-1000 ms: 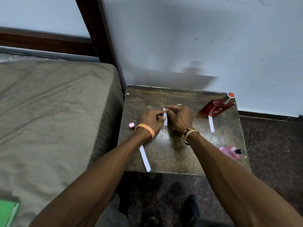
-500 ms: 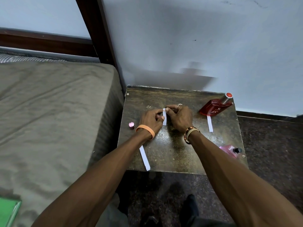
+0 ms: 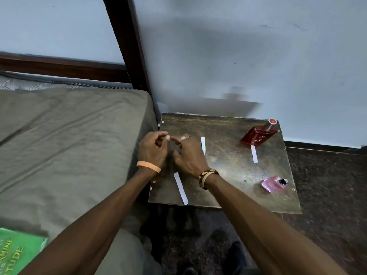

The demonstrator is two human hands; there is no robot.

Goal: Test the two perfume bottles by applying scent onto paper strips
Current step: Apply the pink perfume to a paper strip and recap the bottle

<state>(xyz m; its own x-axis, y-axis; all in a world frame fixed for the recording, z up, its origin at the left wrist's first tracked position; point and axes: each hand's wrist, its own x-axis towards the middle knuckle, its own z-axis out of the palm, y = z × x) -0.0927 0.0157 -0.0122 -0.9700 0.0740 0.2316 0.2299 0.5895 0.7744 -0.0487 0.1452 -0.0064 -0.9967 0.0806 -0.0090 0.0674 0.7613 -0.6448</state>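
As left hand (image 3: 152,150) and right hand (image 3: 188,155) curl fingertips (image 3: 157,134) close, pinch unclear, 3 paper strips (image 3: 180,188), red bottle (image 3: 258,135), pink bottle (image 3: 273,183) sit nearby.

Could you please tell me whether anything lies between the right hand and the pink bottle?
Nothing visible does: only bare table lies between the right hand and the pink bottle; the middle paper strip and red bottle sit farther back.

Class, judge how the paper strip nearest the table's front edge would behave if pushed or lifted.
The strip looks thin and lies flat, so it would probably bend when lifted by one end. Narrow paper is likely very light, so a nudge should slide it across the table.
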